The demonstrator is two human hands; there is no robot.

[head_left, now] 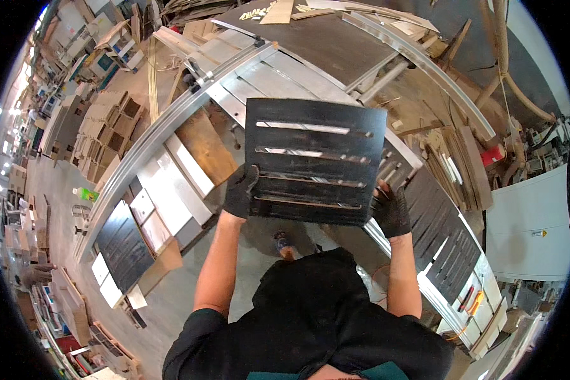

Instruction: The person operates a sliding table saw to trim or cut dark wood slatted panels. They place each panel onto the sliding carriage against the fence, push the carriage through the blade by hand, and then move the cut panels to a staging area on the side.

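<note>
Up in front of me I hold a black rectangular panel [313, 139] with several long horizontal slots cut through it. My left hand [239, 193], in a dark glove, grips its left edge near the lower corner, thumb on the face. At the opposite edge my right hand [391, 209], gloved with bare fingertips showing, closes on the lower right side. Bright metal shows through the slots. Beside my right hand more black slotted panels [437, 221] lie on the right-hand table. Another dark panel [125, 247] rests on the left-hand surface.
A long metal rail [152, 136] curves along the left, joined to a silver machine table [285, 73] ahead. A red-handled tool [466, 297] and a yellow one [476, 303] lie at right. Stacked boards [107, 130] stand far left; wood strips [459, 168] lean at right.
</note>
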